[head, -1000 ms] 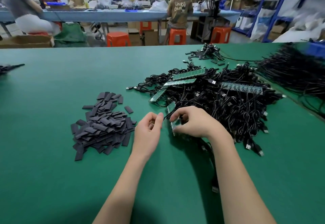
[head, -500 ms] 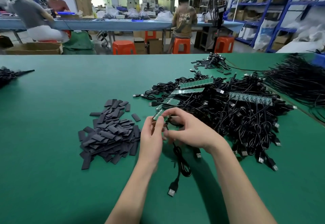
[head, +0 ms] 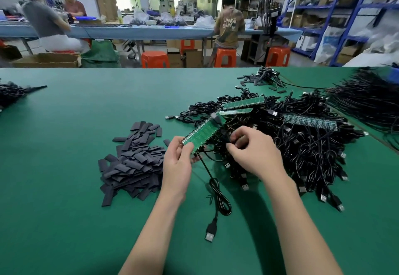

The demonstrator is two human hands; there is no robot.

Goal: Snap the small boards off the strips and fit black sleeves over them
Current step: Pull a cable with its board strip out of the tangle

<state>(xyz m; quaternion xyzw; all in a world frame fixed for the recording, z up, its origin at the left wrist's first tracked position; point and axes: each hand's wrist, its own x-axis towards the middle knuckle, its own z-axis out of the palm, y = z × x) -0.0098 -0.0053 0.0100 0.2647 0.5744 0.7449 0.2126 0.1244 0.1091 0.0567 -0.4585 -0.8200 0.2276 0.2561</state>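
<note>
We find the task well short of done. The left hand [head: 177, 162] pinches the near end of a green board strip [head: 203, 133], raised just above the cable heap [head: 291, 145]. The right hand [head: 251, 147] curls its fingers at the strip's underside; what it grips we cannot tell. We count four strips in view: this one and three lying on the heap. The black sleeves [head: 133, 160] lie piled left, too many to count. No sleeved board shows nearby.

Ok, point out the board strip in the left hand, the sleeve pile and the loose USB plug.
board strip [head: 204, 132]: head view, middle of its green face.
sleeve pile [head: 133, 160]: head view, centre of the heap.
USB plug [head: 210, 234]: head view, black housing.
</note>
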